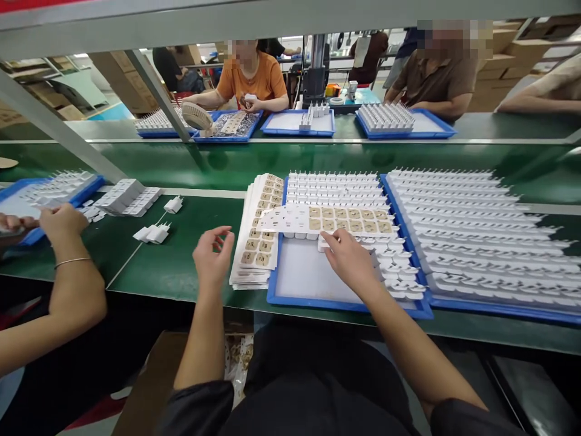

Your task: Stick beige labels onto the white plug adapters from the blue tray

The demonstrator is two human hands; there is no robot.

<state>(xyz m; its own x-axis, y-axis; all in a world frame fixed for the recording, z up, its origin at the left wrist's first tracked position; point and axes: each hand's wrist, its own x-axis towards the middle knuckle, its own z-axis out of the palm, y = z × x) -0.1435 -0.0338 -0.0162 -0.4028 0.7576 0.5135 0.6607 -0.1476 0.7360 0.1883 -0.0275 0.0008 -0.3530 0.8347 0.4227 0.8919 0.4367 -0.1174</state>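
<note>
My left hand (pixel 213 257) hovers over the green bench, left of a stack of label sheets (pixel 255 242). Its fingers are curled but apart, with nothing visible in them. My right hand (pixel 348 259) reaches over a blue-rimmed tray (pixel 295 299), thumb and forefinger closed around the end of a white plug adapter (pixel 322 244). Just beyond those fingertips lies a partly peeled label sheet (pixel 349 220) with tan labels, resting across the adapters. Rows of white adapters (pixel 336 188) with pins upward fill the tray's far part; more stand along its right side.
A second tray of adapters (pixel 476 242) adjoins on the right. Loose adapters (pixel 154 232) lie at left, near a co-worker's hand (pixel 63 221) and a block of white pieces (pixel 129 197). Across the green belt (pixel 254 160), people sit by more trays (pixel 297 123). A metal post (pixel 158 91) slants at left.
</note>
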